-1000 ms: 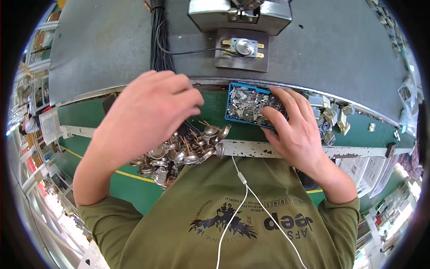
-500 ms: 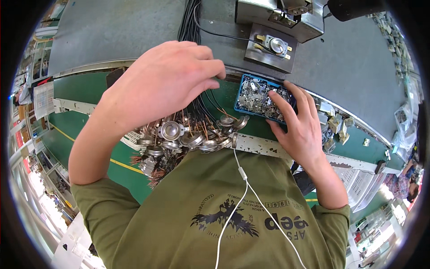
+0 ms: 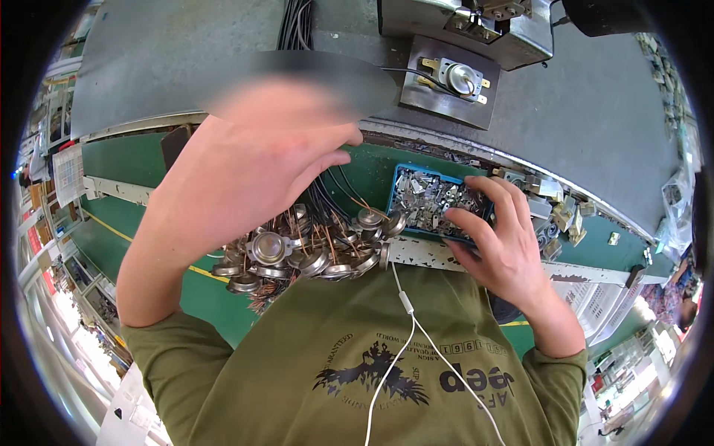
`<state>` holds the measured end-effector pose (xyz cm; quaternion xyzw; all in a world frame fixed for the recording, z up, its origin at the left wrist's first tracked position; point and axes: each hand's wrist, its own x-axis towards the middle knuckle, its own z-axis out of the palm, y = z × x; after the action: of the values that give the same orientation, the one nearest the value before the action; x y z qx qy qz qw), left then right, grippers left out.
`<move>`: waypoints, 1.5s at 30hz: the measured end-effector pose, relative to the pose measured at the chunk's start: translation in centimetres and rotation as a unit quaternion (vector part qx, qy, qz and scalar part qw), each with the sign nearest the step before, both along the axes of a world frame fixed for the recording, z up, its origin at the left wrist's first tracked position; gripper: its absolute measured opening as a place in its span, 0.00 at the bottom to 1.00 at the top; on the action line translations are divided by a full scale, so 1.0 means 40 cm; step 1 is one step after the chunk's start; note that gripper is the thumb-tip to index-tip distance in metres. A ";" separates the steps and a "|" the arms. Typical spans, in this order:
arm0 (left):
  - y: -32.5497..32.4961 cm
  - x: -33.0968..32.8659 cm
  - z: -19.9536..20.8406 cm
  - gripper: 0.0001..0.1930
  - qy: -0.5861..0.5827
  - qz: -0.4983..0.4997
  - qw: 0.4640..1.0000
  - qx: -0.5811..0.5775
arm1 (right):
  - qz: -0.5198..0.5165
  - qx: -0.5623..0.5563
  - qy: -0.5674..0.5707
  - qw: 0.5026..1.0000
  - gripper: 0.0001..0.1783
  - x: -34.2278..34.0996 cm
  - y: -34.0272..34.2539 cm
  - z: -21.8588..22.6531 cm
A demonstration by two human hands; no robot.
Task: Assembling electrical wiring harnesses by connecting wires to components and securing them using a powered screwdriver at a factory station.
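Observation:
My right hand [image 3: 500, 241] grips a shallow blue box [image 3: 394, 189] at its right end, thumb by the near side and fingers over the far rim and contents. Small silver metal terminals [image 3: 425, 195] fill the box. My left hand [image 3: 279, 141] reaches over the black wires [image 3: 294, 26]; its upper part is blurred. Its thumb and index finger show apart, with nothing visible between them. Below it hang several round metal thermostats [image 3: 269, 248] on the wires. Another thermostat [image 3: 461, 78] sits on a steel block, with a black wire running to it.
A metal press-like machine [image 3: 513, 33] stands on the grey bench [image 3: 595, 111] behind the block. Loose metal pieces [image 3: 569, 223] lie right of the box. A white chipped rail [image 3: 420, 253] crosses before my body. White earphone cord [image 3: 405, 301] hangs down my shirt.
The view has shifted. The blue box and my right hand are closer to my body. My left hand sits slightly further left, still over the wires.

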<state>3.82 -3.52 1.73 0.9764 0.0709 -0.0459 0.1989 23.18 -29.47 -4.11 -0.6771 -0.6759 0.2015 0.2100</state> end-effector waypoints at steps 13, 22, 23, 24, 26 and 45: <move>-0.019 0.060 -0.016 0.10 -0.006 0.008 1.000 -0.015 | -0.011 0.137 -0.016 0.990 0.23 -0.003 0.041 -0.070; -0.051 0.059 0.013 0.09 0.009 0.005 1.000 -0.020 | -0.047 0.158 -0.079 0.983 0.21 -0.004 0.050 -0.062; -0.050 0.058 0.013 0.08 0.009 0.005 1.000 -0.015 | -0.052 0.164 -0.073 0.982 0.22 -0.006 0.050 -0.062; -0.050 0.058 0.010 0.08 0.003 0.000 1.000 -0.014 | -0.051 0.148 -0.076 0.985 0.25 -0.009 0.048 -0.065; -0.052 0.057 0.011 0.08 0.010 0.005 1.000 -0.025 | -0.059 0.162 -0.085 0.981 0.27 -0.018 0.043 -0.077; -0.001 0.152 -0.027 0.11 -0.159 -0.014 0.978 0.134 | -0.120 0.301 -0.025 0.946 0.22 0.145 0.046 0.158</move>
<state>9.91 -3.57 0.64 0.9899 0.0307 0.1170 0.0743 28.98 -27.62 2.21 -0.6632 -0.6241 -0.0546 0.4094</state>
